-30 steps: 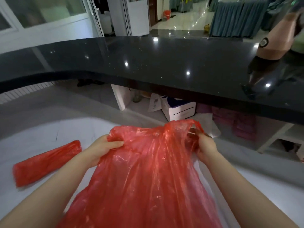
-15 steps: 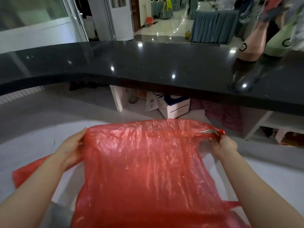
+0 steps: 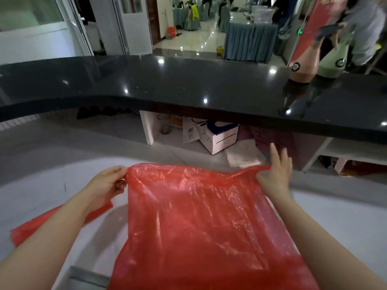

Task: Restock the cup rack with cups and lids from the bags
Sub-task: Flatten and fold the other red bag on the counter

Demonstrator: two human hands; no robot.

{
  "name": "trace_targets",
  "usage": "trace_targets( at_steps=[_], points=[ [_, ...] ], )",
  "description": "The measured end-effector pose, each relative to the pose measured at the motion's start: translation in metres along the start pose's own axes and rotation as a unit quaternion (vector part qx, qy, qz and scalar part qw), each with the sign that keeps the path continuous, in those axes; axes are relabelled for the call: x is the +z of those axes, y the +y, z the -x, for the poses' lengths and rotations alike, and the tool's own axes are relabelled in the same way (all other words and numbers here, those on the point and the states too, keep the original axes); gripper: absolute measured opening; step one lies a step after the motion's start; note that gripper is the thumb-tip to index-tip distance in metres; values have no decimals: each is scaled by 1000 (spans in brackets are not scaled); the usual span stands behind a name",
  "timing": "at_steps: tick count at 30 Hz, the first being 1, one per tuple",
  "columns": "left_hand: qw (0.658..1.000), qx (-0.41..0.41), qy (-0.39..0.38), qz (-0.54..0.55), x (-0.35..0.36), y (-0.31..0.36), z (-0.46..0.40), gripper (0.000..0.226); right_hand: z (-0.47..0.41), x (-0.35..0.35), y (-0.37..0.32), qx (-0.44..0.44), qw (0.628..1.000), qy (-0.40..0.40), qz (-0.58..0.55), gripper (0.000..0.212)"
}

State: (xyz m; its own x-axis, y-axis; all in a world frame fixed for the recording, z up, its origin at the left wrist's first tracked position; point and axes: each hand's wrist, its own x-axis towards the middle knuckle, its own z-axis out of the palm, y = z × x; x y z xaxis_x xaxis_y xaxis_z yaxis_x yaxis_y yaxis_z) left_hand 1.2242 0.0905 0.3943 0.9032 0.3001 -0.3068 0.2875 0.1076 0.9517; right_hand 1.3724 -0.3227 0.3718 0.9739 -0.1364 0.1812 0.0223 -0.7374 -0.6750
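Since half a second before, our right hand had loosened: earlier its fingers were curled round the bag's handle loop, and now the fingers stood straight and slightly spread, pointing away from us, with only the thumb side of the palm touching the right top corner of the red plastic bag. Our left hand had changed too, from lying flat behind the bag's left edge to pinching the left top corner between thumb and curled fingers. Between the two hands the bag's top edge ran nearly straight, and the bag hung as a broad, flattened sheet of thin, glossy, translucent film, creased and wrinkled, catching highlights. It sat over the pale, smooth white counter in front of us; what it held we could not tell. A second red bag, long and roll-shaped, lay on the counter to the left, partly hidden behind our left forearm. Beyond rose a curved, polished black bar top speckled with light reflections, and beneath it a white cardboard box on the tiled floor.
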Motion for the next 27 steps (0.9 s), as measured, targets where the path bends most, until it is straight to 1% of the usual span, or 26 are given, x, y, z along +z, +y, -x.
trace_targets(
  at_steps=[1,2,3,4,5,6,8,9,11,13,14,15,17,18,19,20,21,24,27],
  points=[
    [1000,0,-9,-2,0,-1,-2,24,0,1,-2,-53,994,-47,81,82],
    [1000,-2,-16,-1,0,0,-3,24,-1,5,-4,-92,980,-95,149,67],
    [1000,-3,-20,1,0,1,-5,23,-1,8,-6,-119,964,-140,193,52],
    [1000,-2,-24,6,0,2,-7,22,-1,11,-7,-132,954,-171,207,40],
    [1000,-1,-25,11,-1,3,-8,21,-1,13,-7,-134,955,-183,192,33],
    [1000,-2,-26,15,-3,4,-10,21,0,14,-7,-125,963,-180,158,29],
    [999,-8,-36,20,-10,6,-12,22,0,9,-6,-99,979,-153,96,26],
    [999,-10,-45,11,-15,6,-13,23,-1,6,-5,-90,981,-148,87,25],
    [996,-6,-78,-51,-27,6,-15,23,-4,-1,1,-73,980,-166,85,22],
    [977,6,-119,-174,-35,8,-19,19,-9,-9,7,-58,979,-183,74,23],
    [957,15,-135,-257,-37,10,-20,16,-12,-13,9,-55,979,-186,66,22],
    [926,28,-146,-346,-38,12,-22,14,-15,-16,12,-57,979,-187,58,21],
    [845,48,-164,-506,-35,16,-27,14,-18,-22,12,-74,975,-198,71,21],
    [802,54,-161,-573,-31,17,-30,16,-18,-23,11,-86,970,-210,91,23],
    [765,63,-143,-625,-26,18,-31,20,-18,-24,9,-97,963,-223,111,25],
    [744,75,-119,-653,-21,18,-33,23,-17,-24,8,-109,957,-236,131,26],
    [741,89,-96,-659,-16,17,-36,26,-17,-25,8,-120,950,-246,149,27],
    [775,127,-40,-618,-4,12,-41,30,-16,-30,13,-123,941,-259,179,31],
    [792,149,6,-592,-4,9,-42,31,-16,-34,23,-86,954,-259,125,27]
  ],
)
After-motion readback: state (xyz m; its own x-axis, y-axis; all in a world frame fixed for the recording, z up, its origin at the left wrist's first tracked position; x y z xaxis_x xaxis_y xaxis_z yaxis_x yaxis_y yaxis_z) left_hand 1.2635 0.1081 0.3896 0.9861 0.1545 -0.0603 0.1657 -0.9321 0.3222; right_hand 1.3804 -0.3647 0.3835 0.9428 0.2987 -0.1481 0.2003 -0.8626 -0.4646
